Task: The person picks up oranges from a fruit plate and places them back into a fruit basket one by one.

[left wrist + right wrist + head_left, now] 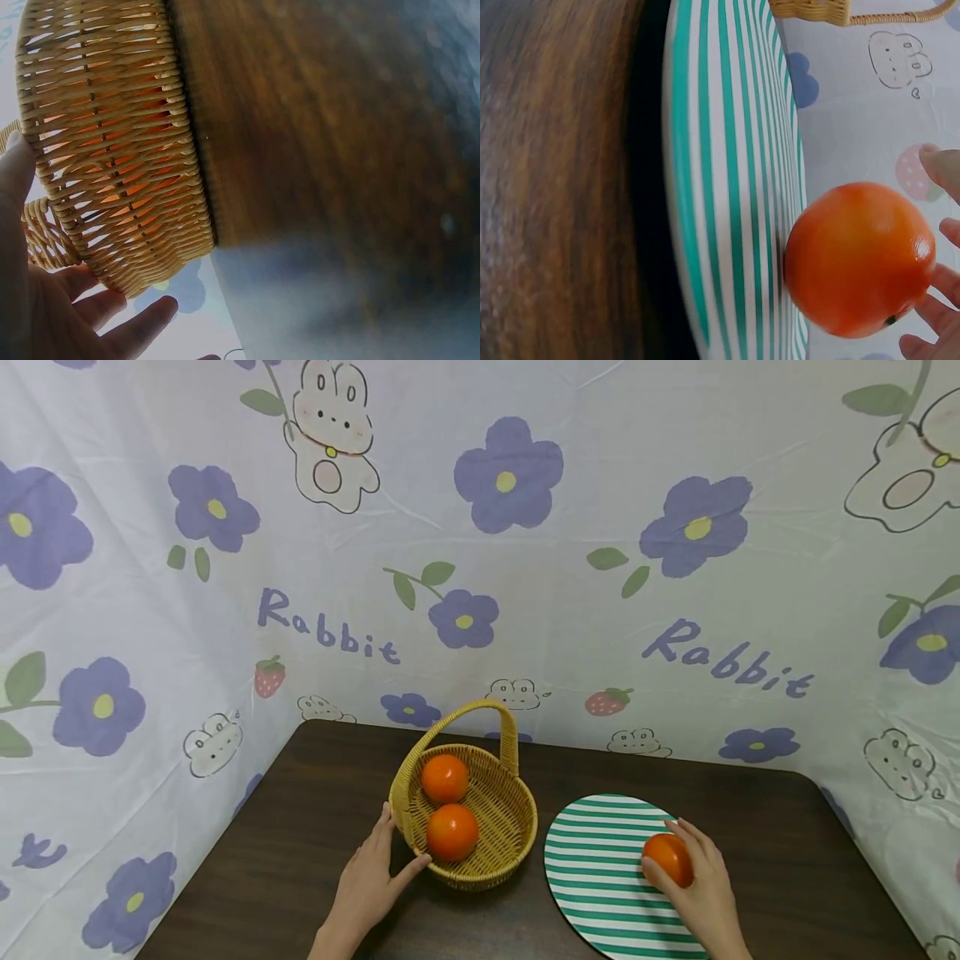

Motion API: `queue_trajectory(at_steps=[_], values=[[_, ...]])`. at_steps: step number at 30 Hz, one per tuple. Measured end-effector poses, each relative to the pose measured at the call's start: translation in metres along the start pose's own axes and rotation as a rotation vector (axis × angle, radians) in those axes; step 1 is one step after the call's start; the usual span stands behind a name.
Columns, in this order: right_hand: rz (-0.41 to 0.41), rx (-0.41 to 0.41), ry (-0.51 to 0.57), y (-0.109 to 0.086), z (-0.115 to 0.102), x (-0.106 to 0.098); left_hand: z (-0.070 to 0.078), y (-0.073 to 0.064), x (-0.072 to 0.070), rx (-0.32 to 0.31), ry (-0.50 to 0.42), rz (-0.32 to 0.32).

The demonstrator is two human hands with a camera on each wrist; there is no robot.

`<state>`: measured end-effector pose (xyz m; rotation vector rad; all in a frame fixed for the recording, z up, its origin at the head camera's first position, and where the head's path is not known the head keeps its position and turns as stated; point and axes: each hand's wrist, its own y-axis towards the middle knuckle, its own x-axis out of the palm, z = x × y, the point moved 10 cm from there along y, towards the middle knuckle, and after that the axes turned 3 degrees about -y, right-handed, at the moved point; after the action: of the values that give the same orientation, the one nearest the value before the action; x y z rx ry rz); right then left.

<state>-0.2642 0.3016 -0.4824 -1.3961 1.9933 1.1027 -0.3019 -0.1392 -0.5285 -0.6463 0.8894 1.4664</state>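
Note:
A yellow wicker basket (480, 877) with a tall handle holds two oranges (446, 778) at its left side. My left hand (367, 881) touches the basket's left side, its thumb near the front rim and its fingers extended; in the left wrist view the fingers are spread beside the weave. To the right, a third orange (859, 259) sits on a round green-and-white striped plate (600, 868). Around that orange is my right hand (705, 881), its thumb at the left and fingers at the far side. In the right wrist view the thumb stands apart from the fruit.
The dark wooden table (300, 827) carries the basket and the plate, with a narrow gap between them. A white cloth (570, 577) printed with purple flowers and rabbits hangs behind the table and along its sides.

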Motion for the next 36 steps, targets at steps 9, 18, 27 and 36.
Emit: queue_trajectory(at_steps=[9,18,27,36], values=[[-0.038,0.052,-0.018,-0.003,0.015,0.004,-0.001,0.0,0.0,-0.019,-0.013,-0.015],[-0.084,0.096,-0.043,-0.004,0.024,0.01,-0.001,0.0,0.0,-0.019,-0.016,-0.007],[-0.115,0.121,-0.056,-0.003,0.028,0.015,0.0,-0.001,0.0,-0.024,-0.021,-0.023],[-0.085,0.103,-0.045,-0.003,0.026,0.014,-0.001,0.0,0.0,-0.006,-0.016,0.001]])
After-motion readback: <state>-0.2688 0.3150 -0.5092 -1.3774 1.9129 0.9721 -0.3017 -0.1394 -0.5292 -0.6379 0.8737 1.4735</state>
